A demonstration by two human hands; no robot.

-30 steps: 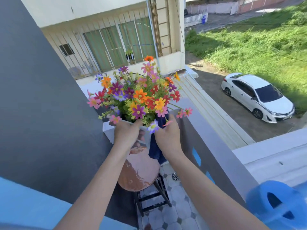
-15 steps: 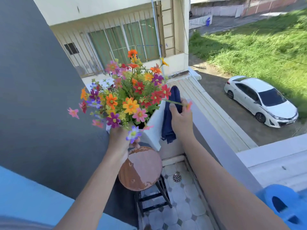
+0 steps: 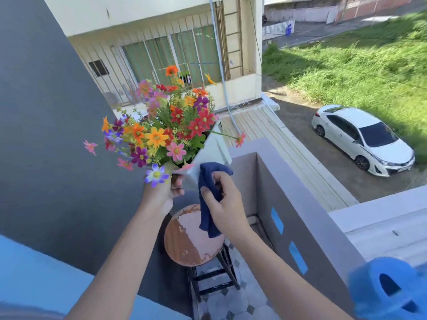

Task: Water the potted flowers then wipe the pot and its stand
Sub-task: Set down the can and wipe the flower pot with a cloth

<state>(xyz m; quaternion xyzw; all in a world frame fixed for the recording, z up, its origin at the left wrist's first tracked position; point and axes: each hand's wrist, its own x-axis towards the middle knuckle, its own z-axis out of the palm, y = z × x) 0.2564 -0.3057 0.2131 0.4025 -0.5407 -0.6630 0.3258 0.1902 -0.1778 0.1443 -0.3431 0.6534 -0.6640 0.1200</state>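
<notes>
Both hands lower now, pot point(image 3: 211, 150) seemingly tilted further.

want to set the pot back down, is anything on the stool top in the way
Nothing rests on the round stool top. Only the blue cloth in the right hand dangles above it, below the lifted white pot.

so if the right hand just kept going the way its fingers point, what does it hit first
Most likely the white pot. The right hand grips the blue cloth, fingers aimed up and left at the pot's tilted side, which the cloth seems already to touch; depth is unclear.
</notes>
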